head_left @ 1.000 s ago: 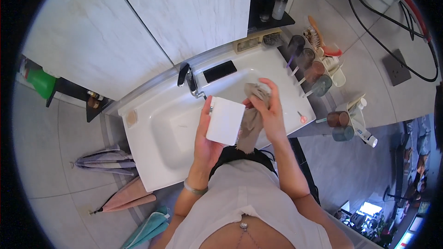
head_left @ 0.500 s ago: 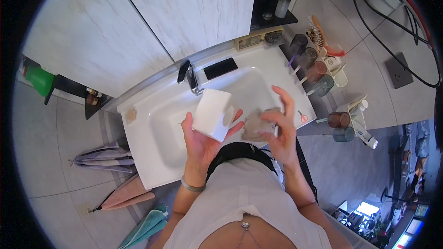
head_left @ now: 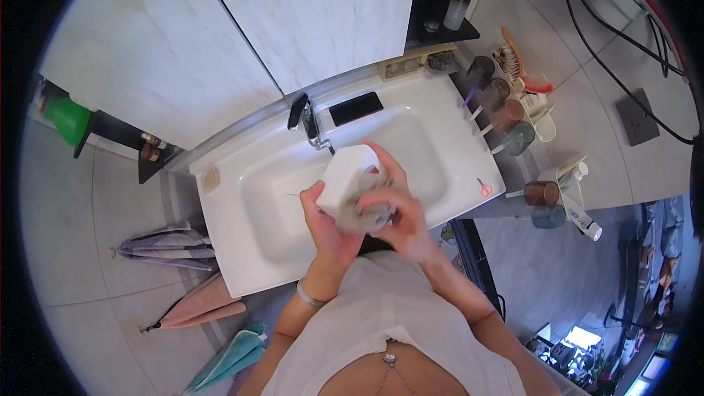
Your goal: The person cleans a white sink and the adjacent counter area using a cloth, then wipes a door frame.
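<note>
A white box, a small container with rounded corners, is held in my left hand over the front part of the white sink. My thumb lies along its left side, with the other fingers mostly hidden beneath. In my right hand is a crumpled grey cloth, pressed against the box's near right side. Cloth and fingers are smeared by motion. The hole seen in the box earlier is covered by the cloth and right fingers.
Behind the sink stands a chrome faucet, beside a flat black phone-like slab. Small scissors lie on the right rim, a soap piece at left. Wall-mounted cups hang at right; towels hang at left.
My right hand has moved left with the cloth, from beside the box onto it. The box has turned a little and shifted slightly right in my left hand.
</note>
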A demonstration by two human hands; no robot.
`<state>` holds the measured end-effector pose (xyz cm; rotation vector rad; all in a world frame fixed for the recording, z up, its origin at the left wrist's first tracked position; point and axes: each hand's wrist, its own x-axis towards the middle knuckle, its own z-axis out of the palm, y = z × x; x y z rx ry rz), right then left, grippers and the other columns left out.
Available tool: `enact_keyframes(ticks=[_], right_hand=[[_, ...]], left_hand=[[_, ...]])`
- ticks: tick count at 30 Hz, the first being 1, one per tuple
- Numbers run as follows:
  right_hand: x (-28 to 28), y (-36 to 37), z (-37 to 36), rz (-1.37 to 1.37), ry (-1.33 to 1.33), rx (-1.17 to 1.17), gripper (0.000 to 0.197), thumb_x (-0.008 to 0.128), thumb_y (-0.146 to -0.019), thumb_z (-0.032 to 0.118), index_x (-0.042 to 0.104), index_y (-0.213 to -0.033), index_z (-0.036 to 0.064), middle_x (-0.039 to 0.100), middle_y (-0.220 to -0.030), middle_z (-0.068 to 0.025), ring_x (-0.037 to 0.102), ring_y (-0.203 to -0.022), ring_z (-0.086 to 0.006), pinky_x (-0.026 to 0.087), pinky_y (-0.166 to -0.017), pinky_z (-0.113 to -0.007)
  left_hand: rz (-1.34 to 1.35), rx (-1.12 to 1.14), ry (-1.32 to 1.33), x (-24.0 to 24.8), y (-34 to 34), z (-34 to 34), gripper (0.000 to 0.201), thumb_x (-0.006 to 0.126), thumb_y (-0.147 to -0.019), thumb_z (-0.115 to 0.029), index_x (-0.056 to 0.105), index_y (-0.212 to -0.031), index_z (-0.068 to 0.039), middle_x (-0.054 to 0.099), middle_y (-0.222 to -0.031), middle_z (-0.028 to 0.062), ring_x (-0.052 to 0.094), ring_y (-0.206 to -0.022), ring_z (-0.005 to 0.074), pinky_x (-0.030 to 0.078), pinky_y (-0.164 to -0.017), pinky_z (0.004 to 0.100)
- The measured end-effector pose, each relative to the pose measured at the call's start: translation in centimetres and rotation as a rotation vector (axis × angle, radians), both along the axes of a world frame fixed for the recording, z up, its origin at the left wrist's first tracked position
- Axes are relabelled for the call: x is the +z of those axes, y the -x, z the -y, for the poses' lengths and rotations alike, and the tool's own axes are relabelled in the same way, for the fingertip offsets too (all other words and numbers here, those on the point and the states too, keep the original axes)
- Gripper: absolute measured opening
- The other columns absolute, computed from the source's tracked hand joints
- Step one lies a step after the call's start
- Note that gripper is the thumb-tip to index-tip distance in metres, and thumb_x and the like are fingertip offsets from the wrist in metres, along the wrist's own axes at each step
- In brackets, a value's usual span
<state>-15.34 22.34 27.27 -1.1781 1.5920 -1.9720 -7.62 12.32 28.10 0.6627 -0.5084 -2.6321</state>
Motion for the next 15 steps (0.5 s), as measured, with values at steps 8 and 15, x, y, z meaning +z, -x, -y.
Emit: enact_keyframes(ticks=[8,15], right_hand=[[-0.1,-0.7,0.3,0.196,0.044,-0.308,0.032,0.063,-0.072,-0.007,0.063,-0.103,0.0026,0.052,-0.124,-0.0203,0.055,-0.11,-0.024,0.044,-0.09,-0.032],[-1.0,2.1,1.6,0.633,0.142,-0.344,0.018,0.054,-0.091,0.002,0.053,-0.108,-0.0035,0.066,-0.095,-0.0072,0.06,-0.084,-0.0085,0.048,-0.074,-0.024]], left_hand=[[0.0,-0.022,-0.001,-0.6,0.0,-0.2,0.058,0.037,-0.087,-0.047,0.051,-0.125,-0.006,0.059,-0.117,0.0095,0.057,-0.107,0.0246,0.046,-0.091,0.0373],[-0.005,-0.034,-0.032,-0.9,0.5,-0.4,0.059,0.034,-0.09,-0.048,0.048,-0.13,-0.006,0.056,-0.125,0.0088,0.052,-0.116,0.0251,0.039,-0.1,0.0387]])
